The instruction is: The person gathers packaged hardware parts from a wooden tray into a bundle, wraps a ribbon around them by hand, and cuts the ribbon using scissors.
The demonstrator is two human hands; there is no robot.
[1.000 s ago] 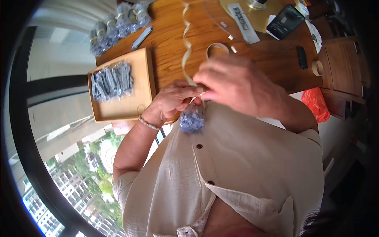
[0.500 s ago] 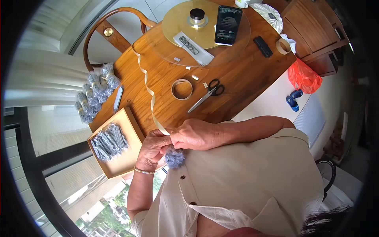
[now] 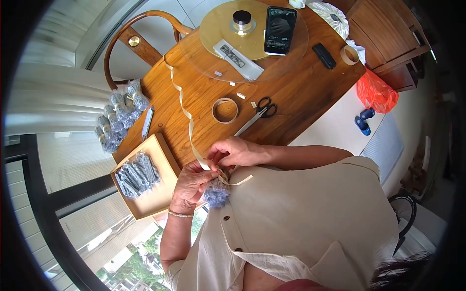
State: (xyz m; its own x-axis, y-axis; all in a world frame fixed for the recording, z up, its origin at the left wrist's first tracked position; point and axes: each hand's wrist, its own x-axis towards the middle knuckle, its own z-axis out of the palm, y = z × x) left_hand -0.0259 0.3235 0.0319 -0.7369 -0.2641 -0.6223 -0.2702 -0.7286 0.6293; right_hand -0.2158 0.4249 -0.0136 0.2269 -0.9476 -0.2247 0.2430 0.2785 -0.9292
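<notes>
My left hand (image 3: 191,184), with a bead bracelet at its wrist, pinches the neck of a plastic-wrapped bundle (image 3: 216,194) and the ribbon near it. The bundle hangs against the shirt front. A long cream ribbon (image 3: 187,114) runs in waves from the hands up across the wooden table; its short end sticks out to the right of the bundle. Against the bundle's top is my right hand (image 3: 234,153), fingers curled together at the ribbon; what lies between the fingertips is too small to tell.
An open box (image 3: 167,188) holds wrapped grey strips (image 3: 137,175). Tied bundles (image 3: 116,116) and a grey cutter (image 3: 147,123) lie at the left. Scissors (image 3: 257,115), a tape roll (image 3: 224,110), a phone (image 3: 280,30) and a black case (image 3: 324,56) are on the table (image 3: 301,104).
The camera view has shifted since the first frame, showing more table. My right hand has risen slightly off the bundle's neck, and the ribbon's short end now shows on the right.
</notes>
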